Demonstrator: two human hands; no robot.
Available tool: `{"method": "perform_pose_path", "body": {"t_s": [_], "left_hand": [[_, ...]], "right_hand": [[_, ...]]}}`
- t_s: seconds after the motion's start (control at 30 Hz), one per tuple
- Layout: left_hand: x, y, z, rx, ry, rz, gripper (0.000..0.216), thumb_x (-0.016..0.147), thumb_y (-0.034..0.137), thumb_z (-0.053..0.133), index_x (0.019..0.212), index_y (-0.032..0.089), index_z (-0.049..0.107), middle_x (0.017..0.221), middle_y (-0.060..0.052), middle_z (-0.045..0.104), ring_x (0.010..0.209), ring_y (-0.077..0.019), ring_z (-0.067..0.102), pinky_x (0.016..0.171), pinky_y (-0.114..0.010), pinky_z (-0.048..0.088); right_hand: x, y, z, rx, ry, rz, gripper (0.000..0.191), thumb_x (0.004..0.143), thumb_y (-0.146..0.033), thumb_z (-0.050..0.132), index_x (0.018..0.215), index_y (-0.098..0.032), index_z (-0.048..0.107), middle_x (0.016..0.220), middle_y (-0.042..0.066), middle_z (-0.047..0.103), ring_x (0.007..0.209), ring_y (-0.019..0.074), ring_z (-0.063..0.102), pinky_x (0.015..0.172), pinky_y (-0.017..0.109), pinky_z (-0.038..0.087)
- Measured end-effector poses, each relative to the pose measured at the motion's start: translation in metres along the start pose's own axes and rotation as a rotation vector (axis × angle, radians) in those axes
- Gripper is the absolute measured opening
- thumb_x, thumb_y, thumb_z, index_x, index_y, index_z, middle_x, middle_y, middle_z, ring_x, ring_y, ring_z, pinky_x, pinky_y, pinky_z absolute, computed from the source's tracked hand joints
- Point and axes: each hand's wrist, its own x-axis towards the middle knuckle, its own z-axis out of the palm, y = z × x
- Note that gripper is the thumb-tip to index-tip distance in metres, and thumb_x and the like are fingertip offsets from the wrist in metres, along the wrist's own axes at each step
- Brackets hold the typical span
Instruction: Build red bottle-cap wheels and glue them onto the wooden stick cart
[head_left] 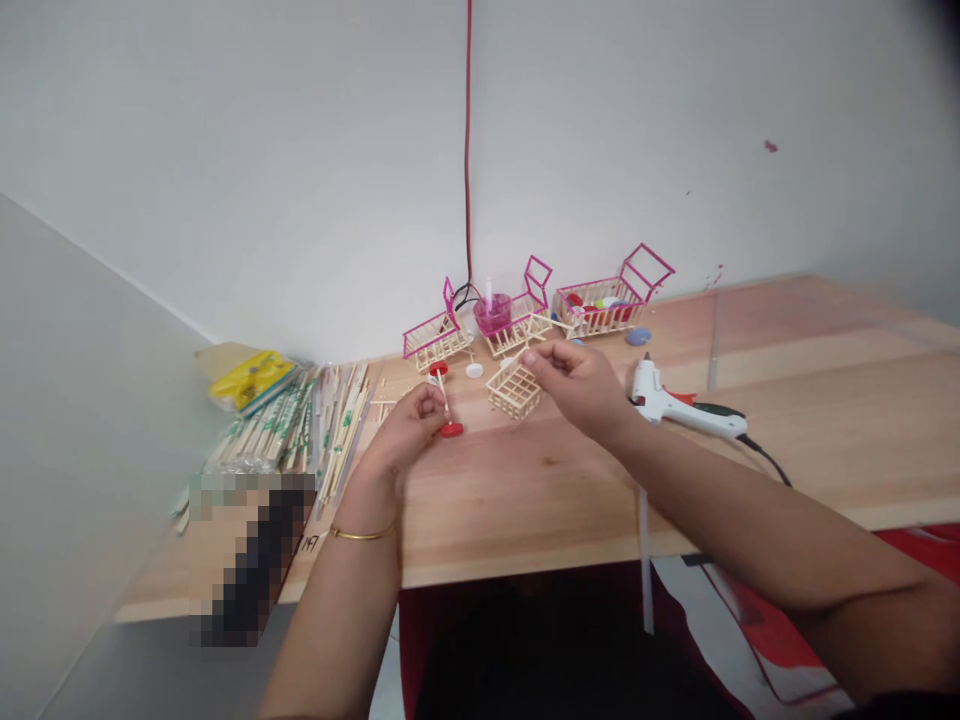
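Note:
My left hand [416, 420] pinches a thin wooden stick with a red bottle cap [452, 430] at its near end and another at the far end, like an axle with two wheels. A small cart basket made of bare wooden sticks [514, 390] hangs from my right hand [570, 375], tilted, its grid facing me. The fingers of that hand close on its upper edge. A short gap separates the axle from the basket. Behind them lies a white cap [474, 370].
Three stick carts with pink trim, the left one [435, 340] included, stand by the wall. A pink cup [493, 314] sits among them. At right lies a white glue gun [675, 408] with its cord. Bundled chopsticks [266, 430] and a yellow packet [251, 380] lie left.

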Motion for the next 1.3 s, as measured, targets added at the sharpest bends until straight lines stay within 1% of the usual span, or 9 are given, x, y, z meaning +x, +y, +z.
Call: {"method": "perform_pose_path", "body": {"t_s": [0.13, 0.23, 0.3, 0.47, 0.6, 0.77, 0.9, 1.07, 1.3], "left_hand": [[0.002, 0.001, 0.002, -0.031, 0.084, 0.016, 0.033, 0.063, 0.02, 0.072, 0.082, 0.019, 0.045, 0.062, 0.006, 0.056, 0.052, -0.0063, 0.052, 0.051, -0.017, 0.036], [0.002, 0.002, 0.003, -0.075, 0.13, 0.035, 0.036, 0.063, 0.02, 0.073, 0.087, 0.019, 0.045, 0.064, 0.006, 0.059, 0.055, -0.0073, 0.056, 0.052, -0.018, 0.038], [0.002, 0.003, 0.003, -0.097, 0.131, 0.042, 0.039, 0.063, 0.021, 0.074, 0.09, 0.019, 0.046, 0.066, 0.005, 0.06, 0.056, -0.0077, 0.057, 0.053, -0.019, 0.039], [0.001, -0.004, 0.006, -0.074, 0.047, -0.044, 0.043, 0.061, 0.022, 0.077, 0.093, 0.018, 0.05, 0.064, 0.005, 0.06, 0.054, -0.0087, 0.057, 0.051, -0.019, 0.038], [0.003, -0.015, 0.01, -0.053, -0.011, -0.074, 0.045, 0.06, 0.022, 0.077, 0.098, 0.015, 0.055, 0.062, 0.004, 0.059, 0.05, -0.0073, 0.053, 0.048, -0.018, 0.033], [0.004, -0.018, 0.015, -0.067, -0.026, -0.126, 0.043, 0.06, 0.023, 0.079, 0.098, 0.014, 0.061, 0.062, 0.003, 0.06, 0.047, -0.0059, 0.051, 0.045, -0.017, 0.029], [0.004, -0.018, 0.017, -0.142, -0.019, -0.104, 0.036, 0.059, 0.023, 0.079, 0.09, 0.014, 0.063, 0.065, 0.001, 0.062, 0.054, -0.0081, 0.057, 0.048, -0.017, 0.033], [0.003, -0.013, 0.019, -0.196, 0.017, -0.105, 0.03, 0.058, 0.022, 0.079, 0.081, 0.014, 0.062, 0.067, 0.0, 0.063, 0.056, -0.0082, 0.058, 0.048, -0.017, 0.035], [-0.001, -0.006, 0.02, -0.239, 0.016, -0.104, 0.031, 0.059, 0.026, 0.08, 0.079, 0.013, 0.059, 0.063, 0.002, 0.061, 0.052, -0.0061, 0.055, 0.047, -0.016, 0.034]], "right_hand": [[0.008, 0.0, -0.015, -0.004, 0.292, -0.139, 0.027, 0.083, -0.047, 0.058, 0.08, -0.02, 0.061, 0.066, 0.001, 0.054, 0.059, 0.0134, 0.048, 0.057, 0.028, 0.04], [0.014, 0.0, -0.022, -0.073, 0.393, -0.203, 0.027, 0.085, -0.047, 0.056, 0.083, -0.021, 0.06, 0.071, 0.002, 0.058, 0.064, 0.015, 0.051, 0.061, 0.03, 0.042], [0.017, 0.002, -0.024, -0.114, 0.362, -0.213, 0.027, 0.085, -0.048, 0.055, 0.082, -0.021, 0.06, 0.072, 0.003, 0.059, 0.066, 0.0161, 0.053, 0.063, 0.03, 0.043], [0.017, 0.01, -0.023, -0.248, 0.147, -0.239, 0.024, 0.085, -0.042, 0.055, 0.082, -0.019, 0.063, 0.073, 0.003, 0.061, 0.066, 0.0162, 0.053, 0.063, 0.03, 0.041], [0.017, 0.013, -0.023, -0.363, 0.068, -0.24, 0.022, 0.086, -0.038, 0.053, 0.082, -0.019, 0.064, 0.07, 0.003, 0.061, 0.061, 0.0149, 0.05, 0.059, 0.029, 0.037], [0.02, 0.014, -0.025, -0.406, 0.106, -0.256, 0.019, 0.085, -0.034, 0.054, 0.082, -0.019, 0.064, 0.067, 0.002, 0.06, 0.06, 0.0146, 0.05, 0.057, 0.028, 0.035], [0.021, 0.016, -0.025, -0.421, 0.115, -0.268, 0.018, 0.085, -0.033, 0.054, 0.081, -0.019, 0.064, 0.066, 0.002, 0.06, 0.06, 0.0147, 0.051, 0.058, 0.028, 0.035], [0.02, 0.017, -0.025, -0.407, 0.137, -0.271, 0.017, 0.085, -0.031, 0.054, 0.083, -0.019, 0.065, 0.068, 0.002, 0.061, 0.059, 0.014, 0.05, 0.057, 0.027, 0.036], [0.021, 0.018, -0.026, -0.42, 0.141, -0.247, 0.018, 0.085, -0.033, 0.054, 0.083, -0.018, 0.066, 0.068, 0.002, 0.062, 0.059, 0.014, 0.05, 0.057, 0.028, 0.037]]}}
